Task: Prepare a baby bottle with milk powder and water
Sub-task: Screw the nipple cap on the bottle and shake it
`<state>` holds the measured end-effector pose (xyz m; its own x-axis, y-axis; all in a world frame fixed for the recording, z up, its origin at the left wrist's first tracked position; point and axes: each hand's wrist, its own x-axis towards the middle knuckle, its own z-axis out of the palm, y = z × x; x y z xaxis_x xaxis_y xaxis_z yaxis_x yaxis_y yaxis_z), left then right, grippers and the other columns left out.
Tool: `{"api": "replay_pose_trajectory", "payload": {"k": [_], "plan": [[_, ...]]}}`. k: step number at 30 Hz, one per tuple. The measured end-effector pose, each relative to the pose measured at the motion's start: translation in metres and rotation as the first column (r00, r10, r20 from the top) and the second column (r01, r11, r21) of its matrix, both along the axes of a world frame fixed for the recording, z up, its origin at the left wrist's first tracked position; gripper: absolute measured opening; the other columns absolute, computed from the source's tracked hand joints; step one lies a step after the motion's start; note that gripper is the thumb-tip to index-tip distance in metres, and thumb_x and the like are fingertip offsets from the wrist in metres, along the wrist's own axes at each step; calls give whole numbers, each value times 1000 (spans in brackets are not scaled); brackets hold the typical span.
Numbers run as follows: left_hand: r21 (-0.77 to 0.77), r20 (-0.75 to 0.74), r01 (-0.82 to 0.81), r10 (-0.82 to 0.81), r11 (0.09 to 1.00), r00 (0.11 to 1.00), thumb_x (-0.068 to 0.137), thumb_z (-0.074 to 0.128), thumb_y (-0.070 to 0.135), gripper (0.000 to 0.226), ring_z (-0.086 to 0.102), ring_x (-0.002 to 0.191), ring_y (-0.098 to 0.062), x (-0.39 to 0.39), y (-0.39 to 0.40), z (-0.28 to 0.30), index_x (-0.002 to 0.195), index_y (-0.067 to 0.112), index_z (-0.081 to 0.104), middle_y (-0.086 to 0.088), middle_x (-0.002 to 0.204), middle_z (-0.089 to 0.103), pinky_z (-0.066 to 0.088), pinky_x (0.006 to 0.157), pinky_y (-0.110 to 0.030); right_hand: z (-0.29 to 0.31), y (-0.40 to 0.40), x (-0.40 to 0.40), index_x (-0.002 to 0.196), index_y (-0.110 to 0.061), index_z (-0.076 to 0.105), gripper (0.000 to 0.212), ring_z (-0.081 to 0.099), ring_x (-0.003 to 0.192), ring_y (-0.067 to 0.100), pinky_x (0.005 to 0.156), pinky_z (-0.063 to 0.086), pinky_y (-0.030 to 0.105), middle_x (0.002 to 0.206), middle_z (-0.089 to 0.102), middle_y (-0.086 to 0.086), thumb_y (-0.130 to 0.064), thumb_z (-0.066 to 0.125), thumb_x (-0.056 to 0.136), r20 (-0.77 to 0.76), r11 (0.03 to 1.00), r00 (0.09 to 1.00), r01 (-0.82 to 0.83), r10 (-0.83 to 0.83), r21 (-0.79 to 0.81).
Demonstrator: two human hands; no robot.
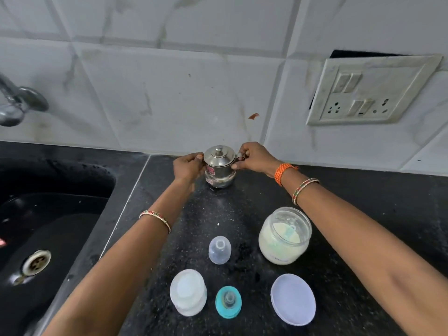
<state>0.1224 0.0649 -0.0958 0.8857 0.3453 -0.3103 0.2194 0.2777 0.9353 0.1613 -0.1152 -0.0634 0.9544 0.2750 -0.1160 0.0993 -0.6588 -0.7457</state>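
My left hand [188, 166] and right hand [252, 157] grip the lidded steel pot [219, 169] on the counter [363, 190]. Right fingers seemingly hook its handle.

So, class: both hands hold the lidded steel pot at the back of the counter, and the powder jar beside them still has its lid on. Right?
Not quite. The head view shows the powder jar open, its lid lying flat on the counter nearer the camera. The rest stands: left hand and right hand hold the lidded steel pot.

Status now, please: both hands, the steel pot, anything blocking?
Left hand and right hand grip steel pot, lid on. Bottle open, powder jar open. Nothing blocking.
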Motion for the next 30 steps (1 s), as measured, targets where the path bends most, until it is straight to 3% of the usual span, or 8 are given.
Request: {"api": "replay_pose_trajectory", "payload": {"k": [4,7,9,11,14,18,26,30], "plan": [[-74,3,51,-51,996,999,95,50,5,25,64,85,-19,-3,6,1,115,-7,59,-11,93,66,56,80,-26,-3,4,2,77,-14,50,30,58,94,25,87,55,42,85,55,5,1,76,73,-185,988,982,57,-31,141],[-98,12,132,-132,986,991,96,50,9,31,63,95,-20,-13,15,10,124,-4,53,-11,101,64,53,84,-26,9,2,-10,99,-11,51,28,55,109,23,92,52,40,105,53,6,-4,70,81,-324,980,945,99,-38,173],[-8,37,156,-156,988,987,95,54,12,35,59,85,-13,-24,21,18,127,-1,51,-5,93,63,51,78,-23,21,-1,-20,115,-11,49,38,50,112,21,92,50,39,114,49,5,-13,69,83,-246,991,965,113,-90,79],[48,89,177,-180,983,980,94,56,14,41,59,97,-14,-44,25,28,132,2,48,-6,106,62,49,91,-27,34,-1,-37,120,-10,50,40,49,113,21,90,48,36,118,48,6,-13,67,84,-66,983,984,168,-164,72],[81,187,225,-237,971,954,94,56,16,41,59,108,-16,-88,26,43,132,4,48,-10,117,61,46,98,-28,53,7,-81,113,-8,56,31,55,109,18,83,44,19,112,56,3,-3,63,83,195,945,946,208,-260,253],[75,310,232,-243,970,919,95,53,17,29,63,97,-7,-153,19,51,123,8,55,-4,108,65,51,85,-18,64,29,-162,94,-11,62,18,61,85,9,71,47,6,94,66,0,3,60,83,297,890,913,132,-281,437],[28,333,90,-95,996,938,94,53,25,31,62,108,-12,-258,13,-1,121,10,59,-5,117,66,50,91,-24,-24,35,-301,89,-15,65,20,65,90,13,86,55,33,92,69,0,2,60,80,117,801,878,360,-465,479],[74,328,56,-78,996,941,95,52,20,24,63,97,-4,-289,8,-32,117,13,61,-2,112,66,50,86,-22,-62,37,-333,127,-12,54,50,51,121,20,106,41,41,130,56,6,-12,67,79,96,861,882,420,-462,288]]}}
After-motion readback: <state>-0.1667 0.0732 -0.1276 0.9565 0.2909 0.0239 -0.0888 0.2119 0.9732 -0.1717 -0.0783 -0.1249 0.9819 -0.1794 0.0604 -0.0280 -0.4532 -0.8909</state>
